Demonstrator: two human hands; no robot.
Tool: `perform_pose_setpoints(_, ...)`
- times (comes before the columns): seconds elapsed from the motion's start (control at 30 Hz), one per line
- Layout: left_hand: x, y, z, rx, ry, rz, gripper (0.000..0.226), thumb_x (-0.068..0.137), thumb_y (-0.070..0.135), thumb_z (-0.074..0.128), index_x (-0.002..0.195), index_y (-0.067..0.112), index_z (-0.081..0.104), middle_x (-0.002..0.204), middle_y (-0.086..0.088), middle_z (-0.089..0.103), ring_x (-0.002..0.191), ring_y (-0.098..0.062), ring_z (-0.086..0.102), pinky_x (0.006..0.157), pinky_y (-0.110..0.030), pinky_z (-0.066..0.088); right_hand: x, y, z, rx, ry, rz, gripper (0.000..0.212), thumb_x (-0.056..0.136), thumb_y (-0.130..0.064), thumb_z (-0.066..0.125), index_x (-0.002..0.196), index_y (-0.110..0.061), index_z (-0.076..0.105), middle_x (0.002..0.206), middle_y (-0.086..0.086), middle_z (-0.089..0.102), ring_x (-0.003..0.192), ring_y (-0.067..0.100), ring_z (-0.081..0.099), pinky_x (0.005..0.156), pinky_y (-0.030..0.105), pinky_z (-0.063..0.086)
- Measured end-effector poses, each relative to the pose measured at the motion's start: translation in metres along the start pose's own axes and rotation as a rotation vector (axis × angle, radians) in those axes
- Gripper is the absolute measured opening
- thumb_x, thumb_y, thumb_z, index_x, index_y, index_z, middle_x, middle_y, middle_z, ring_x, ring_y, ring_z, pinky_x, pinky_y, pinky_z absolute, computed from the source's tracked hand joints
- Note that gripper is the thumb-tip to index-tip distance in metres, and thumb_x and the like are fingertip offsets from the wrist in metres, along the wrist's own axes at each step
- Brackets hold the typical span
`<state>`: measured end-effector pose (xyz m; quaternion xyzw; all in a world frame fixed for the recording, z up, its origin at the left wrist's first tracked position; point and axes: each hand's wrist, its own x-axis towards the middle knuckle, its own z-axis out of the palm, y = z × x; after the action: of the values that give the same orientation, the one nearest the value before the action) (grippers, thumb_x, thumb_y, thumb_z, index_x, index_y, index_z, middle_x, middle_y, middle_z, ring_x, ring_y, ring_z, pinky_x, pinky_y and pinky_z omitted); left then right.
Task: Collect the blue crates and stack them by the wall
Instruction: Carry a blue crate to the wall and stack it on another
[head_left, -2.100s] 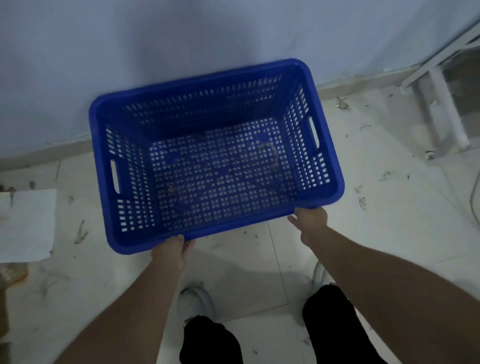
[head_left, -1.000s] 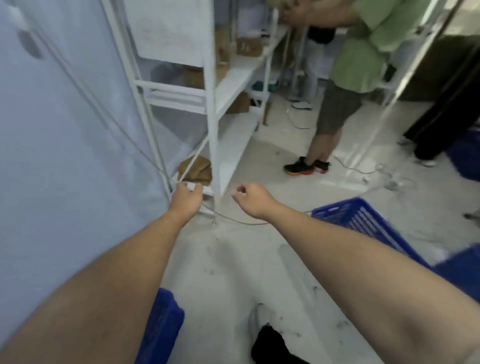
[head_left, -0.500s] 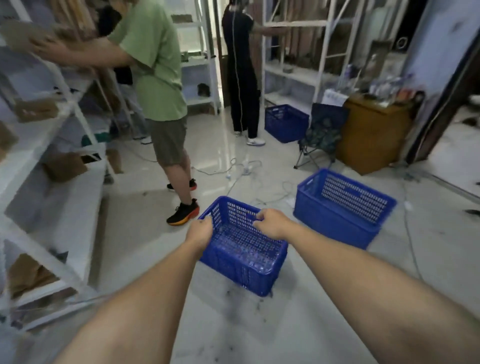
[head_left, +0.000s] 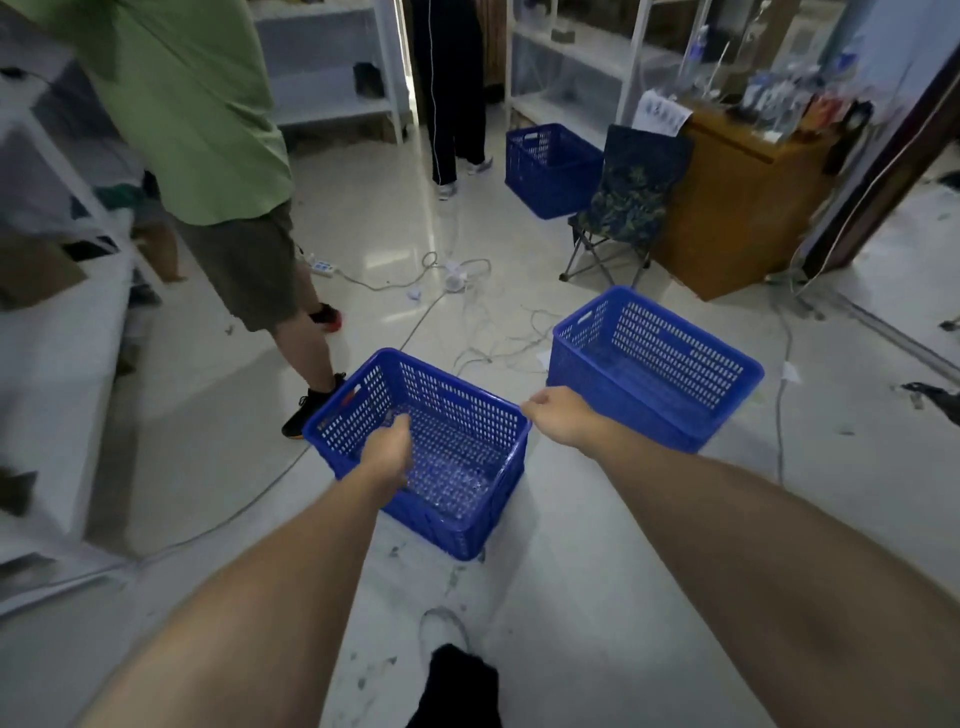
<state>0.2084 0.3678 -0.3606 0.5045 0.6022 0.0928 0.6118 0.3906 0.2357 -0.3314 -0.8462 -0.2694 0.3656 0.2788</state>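
Three empty blue perforated crates stand on the pale floor. The nearest crate (head_left: 457, 525) is straight ahead of me, a second crate (head_left: 654, 410) sits to its right, and a third crate (head_left: 550, 171) is far back beside the shelving. My left hand (head_left: 389, 452) hangs over the nearest crate's inside, fingers curled, holding nothing. My right hand (head_left: 558, 421) is a loose fist just off that crate's right corner, apart from the rim. Both forearms reach forward.
A person in a green shirt (head_left: 208, 130) stands at the left, one shoe touching the nearest crate. Another person in black (head_left: 452, 78) stands at the back. Loose cables (head_left: 467, 291) cross the floor behind the crates. A folding chair (head_left: 623, 208), wooden cabinet (head_left: 737, 208) and white shelf (head_left: 52, 338) border the room.
I let go of the crate set down by the wall and turned into the room. Since half a second ago the nearest crate has come closer and my hands have spread apart.
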Motion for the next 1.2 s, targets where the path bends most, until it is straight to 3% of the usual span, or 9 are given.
perform_pose_setpoints(0.13, 0.068, -0.005, -0.028, -0.022, 0.016, -0.084, 0.041, 0.098, 0.046, 0.036, 0.114, 0.01, 0.048, 0.108, -0.009, 0.052, 0.104, -0.03, 0.054, 0.09, -0.045, 0.043, 0.066, -0.016, 0.006, 0.02, -0.007, 0.06, 0.034, 0.092, -0.022, 0.048, 0.104, 0.004, 0.065, 0.104, 0.018, 0.067, 0.091, 0.026, 0.06, 0.091, 0.043, 0.05)
perform_pose_setpoints(0.23, 0.13, 0.001, -0.043, -0.085, 0.042, -0.166, 0.06, 0.096, 0.05, 0.036, 0.136, 0.007, 0.043, 0.126, -0.014, 0.052, 0.11, -0.033, 0.054, 0.091, -0.045, 0.044, 0.126, -0.034, 0.01, -0.047, -0.03, 0.082, 0.027, 0.093, -0.016, 0.046, 0.095, 0.003, 0.065, 0.101, 0.017, 0.065, 0.091, 0.027, 0.057, 0.081, 0.037, 0.048)
perform_pose_setpoints(0.4, 0.202, 0.038, -0.025, -0.195, -0.007, -0.247, 0.064, 0.098, 0.048, 0.034, 0.148, 0.007, 0.031, 0.145, -0.017, 0.047, 0.126, -0.033, 0.051, 0.105, -0.048, 0.042, 0.207, -0.063, 0.003, -0.061, -0.024, 0.155, 0.037, 0.094, -0.018, 0.05, 0.122, 0.004, 0.06, 0.13, 0.019, 0.061, 0.122, 0.035, 0.056, 0.103, 0.047, 0.044)
perform_pose_setpoints(0.6, 0.264, 0.058, -0.015, -0.248, 0.005, -0.341, 0.061, 0.1, 0.045, 0.034, 0.148, 0.008, 0.033, 0.143, -0.016, 0.049, 0.124, -0.032, 0.053, 0.103, -0.046, 0.044, 0.306, -0.075, 0.007, -0.083, -0.06, 0.183, 0.027, 0.092, -0.018, 0.05, 0.106, -0.001, 0.064, 0.099, 0.011, 0.062, 0.088, 0.024, 0.057, 0.075, 0.034, 0.046)
perform_pose_setpoints(0.73, 0.297, 0.042, -0.018, -0.317, 0.099, -0.4, 0.055, 0.098, 0.041, 0.039, 0.14, 0.005, 0.043, 0.132, -0.014, 0.055, 0.117, -0.031, 0.058, 0.096, -0.044, 0.047, 0.372, -0.065, 0.027, -0.147, -0.107, 0.196, 0.014, 0.09, -0.014, 0.049, 0.085, -0.006, 0.059, 0.084, 0.008, 0.057, 0.067, 0.02, 0.049, 0.061, 0.029, 0.04)
perform_pose_setpoints(0.87, 0.339, 0.012, -0.012, -0.38, 0.416, -0.386, 0.018, 0.09, 0.012, 0.049, 0.073, 0.009, 0.055, 0.092, -0.013, 0.054, 0.061, -0.015, 0.05, 0.056, -0.026, 0.041, 0.453, -0.047, 0.064, -0.288, -0.202, 0.186, 0.013, 0.091, -0.014, 0.048, 0.094, -0.007, 0.059, 0.09, 0.008, 0.056, 0.081, 0.025, 0.052, 0.072, 0.031, 0.042)
perform_pose_setpoints(0.97, 0.365, -0.012, -0.001, -0.428, 0.479, -0.461, 0.023, 0.09, 0.009, 0.051, 0.066, 0.012, 0.051, 0.082, -0.009, 0.053, 0.059, -0.013, 0.046, 0.057, -0.025, 0.039, 0.504, -0.04, 0.095, -0.355, -0.292, 0.162, 0.016, 0.091, -0.012, 0.046, 0.095, -0.003, 0.059, 0.081, 0.006, 0.053, 0.081, 0.024, 0.052, 0.07, 0.028, 0.041)
perform_pose_setpoints(1.1, 0.416, -0.065, 0.016, -0.33, 0.425, -0.592, 0.009, 0.088, 0.012, 0.059, 0.093, 0.006, 0.063, 0.097, -0.011, 0.06, 0.079, -0.018, 0.056, 0.07, -0.031, 0.048, 0.579, -0.02, 0.151, -0.393, -0.36, 0.156, 0.016, 0.086, -0.011, 0.045, 0.087, -0.004, 0.059, 0.08, 0.005, 0.056, 0.063, 0.017, 0.05, 0.057, 0.025, 0.043)
perform_pose_setpoints(1.2, 0.469, -0.115, 0.04, -0.194, 0.414, -0.596, 0.054, 0.086, 0.008, 0.064, 0.135, 0.0, 0.046, 0.116, -0.016, 0.056, 0.089, -0.025, 0.052, 0.071, -0.029, 0.047, 0.642, 0.026, 0.198, -0.429, -0.352, 0.135, 0.035, 0.08, -0.019, 0.045, 0.11, -0.007, 0.059, 0.101, 0.005, 0.064, 0.088, 0.024, 0.061, 0.099, 0.042, 0.045)
